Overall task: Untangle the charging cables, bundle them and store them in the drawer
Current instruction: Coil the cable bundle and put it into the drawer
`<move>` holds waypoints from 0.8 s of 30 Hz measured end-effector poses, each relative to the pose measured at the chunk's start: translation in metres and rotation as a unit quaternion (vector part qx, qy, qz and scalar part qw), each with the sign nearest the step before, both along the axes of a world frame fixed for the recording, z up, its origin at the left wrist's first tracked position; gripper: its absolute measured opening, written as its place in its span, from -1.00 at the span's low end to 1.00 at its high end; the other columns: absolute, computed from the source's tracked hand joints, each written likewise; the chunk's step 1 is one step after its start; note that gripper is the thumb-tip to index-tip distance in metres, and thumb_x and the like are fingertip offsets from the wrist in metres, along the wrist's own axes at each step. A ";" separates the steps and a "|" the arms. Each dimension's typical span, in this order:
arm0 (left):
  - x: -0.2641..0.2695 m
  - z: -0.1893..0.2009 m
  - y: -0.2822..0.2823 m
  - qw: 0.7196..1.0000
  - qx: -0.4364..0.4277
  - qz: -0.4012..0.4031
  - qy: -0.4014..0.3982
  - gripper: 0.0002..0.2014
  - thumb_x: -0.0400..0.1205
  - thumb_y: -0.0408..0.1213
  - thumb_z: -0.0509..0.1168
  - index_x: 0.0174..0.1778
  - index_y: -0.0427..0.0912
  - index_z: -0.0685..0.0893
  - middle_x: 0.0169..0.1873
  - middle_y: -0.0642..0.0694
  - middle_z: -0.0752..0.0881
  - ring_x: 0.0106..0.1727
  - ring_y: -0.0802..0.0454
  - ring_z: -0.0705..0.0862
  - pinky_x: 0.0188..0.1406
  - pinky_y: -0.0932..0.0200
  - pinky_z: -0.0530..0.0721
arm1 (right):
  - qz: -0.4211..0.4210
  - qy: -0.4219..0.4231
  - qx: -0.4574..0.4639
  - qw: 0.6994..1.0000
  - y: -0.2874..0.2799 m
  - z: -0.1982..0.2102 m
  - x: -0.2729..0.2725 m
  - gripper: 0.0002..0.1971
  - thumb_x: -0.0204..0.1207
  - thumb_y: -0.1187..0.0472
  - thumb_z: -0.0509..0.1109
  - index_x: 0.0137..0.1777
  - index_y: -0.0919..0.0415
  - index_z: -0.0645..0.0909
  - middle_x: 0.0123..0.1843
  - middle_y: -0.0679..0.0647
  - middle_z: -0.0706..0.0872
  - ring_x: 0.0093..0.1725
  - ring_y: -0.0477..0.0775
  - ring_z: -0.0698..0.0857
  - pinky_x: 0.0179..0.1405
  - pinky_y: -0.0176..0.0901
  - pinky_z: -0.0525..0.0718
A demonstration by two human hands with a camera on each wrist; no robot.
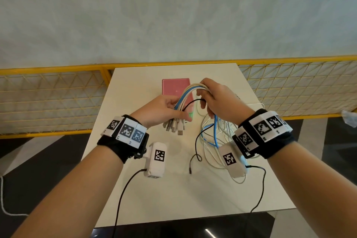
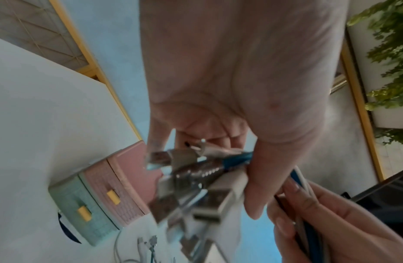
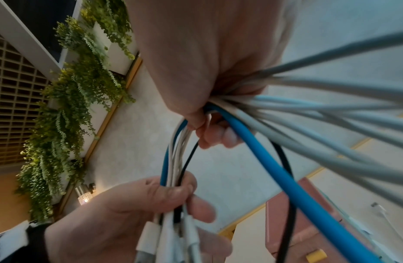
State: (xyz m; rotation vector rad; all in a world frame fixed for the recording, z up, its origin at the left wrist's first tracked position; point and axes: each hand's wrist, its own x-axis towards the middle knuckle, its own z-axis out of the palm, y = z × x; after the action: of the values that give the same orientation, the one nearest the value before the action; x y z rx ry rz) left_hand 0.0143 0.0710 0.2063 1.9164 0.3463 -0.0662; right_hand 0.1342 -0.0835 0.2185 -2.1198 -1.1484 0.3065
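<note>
A bunch of charging cables (image 1: 190, 92), white, blue and one black, arches between both hands above the white table (image 1: 173, 189). My left hand (image 1: 164, 110) grips the bunch just behind its USB plugs (image 1: 174, 126), which fan out below the fingers; the plugs (image 2: 202, 179) show close up in the left wrist view. My right hand (image 1: 214, 96) holds the same cables (image 3: 245, 124) further along, fingers curled round them. Their loose lengths (image 1: 212, 141) hang and coil on the table under the right wrist. A small pink and green drawer box (image 1: 174, 87) stands behind the hands, its drawers (image 2: 101, 197) pushed in.
A yellow wire-mesh railing (image 1: 58, 98) runs behind the table. The table's near edge (image 1: 193, 218) lies close to my body, dark floor beyond. A black cable end (image 1: 191, 170) lies on the table mid-front. Camera leads trail from both wrists.
</note>
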 end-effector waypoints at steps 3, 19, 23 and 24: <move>0.003 -0.005 -0.001 1.000 0.020 0.016 0.008 -0.81 0.49 -0.24 0.54 -0.06 -0.25 0.80 -0.27 -0.19 0.78 -0.31 0.06 0.66 -0.33 0.26 0.58 | -0.009 -0.025 0.000 1.000 0.002 -0.002 -0.003 -0.88 0.70 0.25 0.07 0.01 0.13 0.43 -0.36 -0.02 0.62 -0.66 -0.16 0.54 -0.69 -0.38 0.52; 0.005 -0.004 -0.002 0.997 0.067 0.005 -0.033 -0.86 0.55 -0.32 0.49 0.01 -0.22 0.79 -0.14 -0.29 0.81 -0.21 -0.04 0.73 -0.13 0.05 0.69 | -0.028 -0.077 0.029 0.996 0.002 -0.011 -0.001 -0.86 0.70 0.19 0.12 0.11 0.15 0.49 -0.27 0.03 0.64 -0.46 -0.06 0.57 -0.48 -0.26 0.50; 0.004 -0.004 -0.002 0.999 0.042 -0.007 -0.011 -0.83 0.65 -0.27 0.37 0.11 -0.16 0.79 -0.05 -0.11 0.84 -0.04 0.10 0.79 0.03 0.17 0.69 | -0.032 -0.083 0.030 0.996 0.002 -0.012 0.001 -0.86 0.70 0.18 0.12 0.11 0.14 0.49 -0.27 0.02 0.64 -0.46 -0.10 0.55 -0.52 -0.38 0.42; 0.005 -0.003 -0.003 1.000 0.025 -0.005 -0.007 -0.80 0.65 -0.20 0.36 0.13 -0.14 0.78 -0.02 -0.14 0.84 -0.04 0.10 0.78 0.04 0.21 0.64 | -0.033 -0.085 0.031 0.995 0.002 -0.012 0.001 -0.86 0.70 0.18 0.12 0.11 0.15 0.49 -0.28 0.02 0.63 -0.46 -0.11 0.54 -0.52 -0.40 0.40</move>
State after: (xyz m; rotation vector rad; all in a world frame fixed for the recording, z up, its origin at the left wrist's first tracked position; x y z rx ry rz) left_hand 0.0189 0.0681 0.2030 1.9671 0.3309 -0.0505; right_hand 0.1352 -0.0818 0.2068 -2.1565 -1.1638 0.0598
